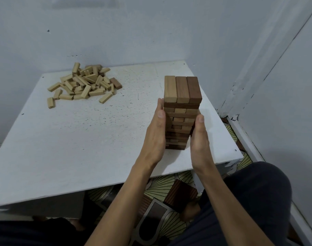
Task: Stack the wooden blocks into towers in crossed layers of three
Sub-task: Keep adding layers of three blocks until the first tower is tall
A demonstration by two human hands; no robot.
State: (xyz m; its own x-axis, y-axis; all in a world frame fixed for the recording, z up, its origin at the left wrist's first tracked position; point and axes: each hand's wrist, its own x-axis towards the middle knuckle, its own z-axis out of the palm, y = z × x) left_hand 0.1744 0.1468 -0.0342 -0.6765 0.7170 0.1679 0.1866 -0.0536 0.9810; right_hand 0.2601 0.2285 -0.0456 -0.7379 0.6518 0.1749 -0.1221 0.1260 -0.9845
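Head view: a tall tower of light and dark brown wooden blocks (182, 96) stands right of centre on a white counter (89, 139). The left hand (156, 137) and right hand (199, 139) press flat, fingers straight, against its two sides. A loose pile of pale wooden blocks (84, 84) lies upper left.

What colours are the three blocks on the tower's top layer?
Top layer: light tan, mid brown, dark brown; head view.
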